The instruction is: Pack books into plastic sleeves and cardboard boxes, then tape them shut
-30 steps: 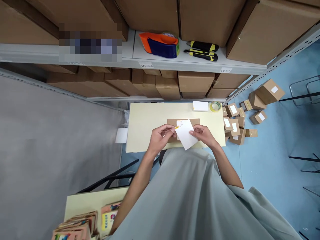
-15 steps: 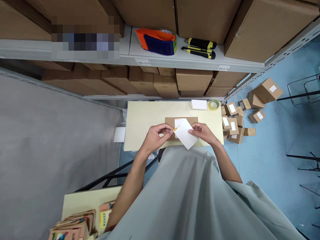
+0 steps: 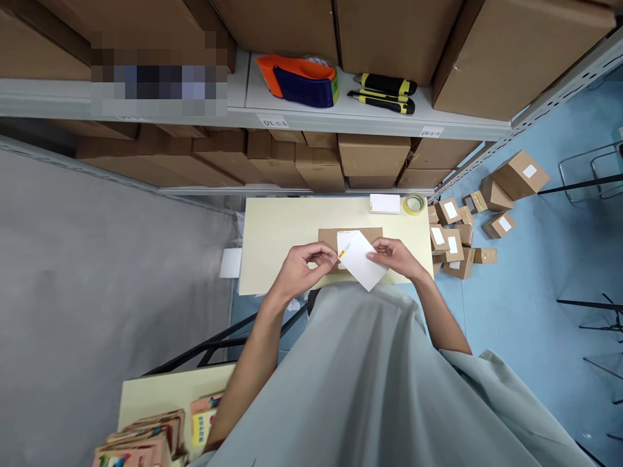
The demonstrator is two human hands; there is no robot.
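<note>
A white shipping label point(image 3: 366, 264) with a small yellow mark near one corner is held tilted over the table. My right hand point(image 3: 395, 257) grips its right edge between thumb and fingers. At the label's left corner, the thumb and forefinger of my left hand point(image 3: 306, 264) are pinched together; they appear to touch that corner. Below the hands a flat brown cardboard box point(image 3: 327, 236) lies on the cream table point(image 3: 277, 233). Another white label point(image 3: 346, 235) shows on the box, partly hidden by the held one.
A stack of white labels point(image 3: 384, 203) and a tape roll point(image 3: 414, 204) sit at the table's back right. The shelf above carries an orange-and-blue tape dispenser point(image 3: 304, 84) and utility knives point(image 3: 384, 94). Labelled parcels point(image 3: 451, 245) pile up on the right; books point(image 3: 146, 441) lie lower left.
The whole view has shifted slightly left. Both hands keep almost the same pose on the label, with no clear change in grip.
</note>
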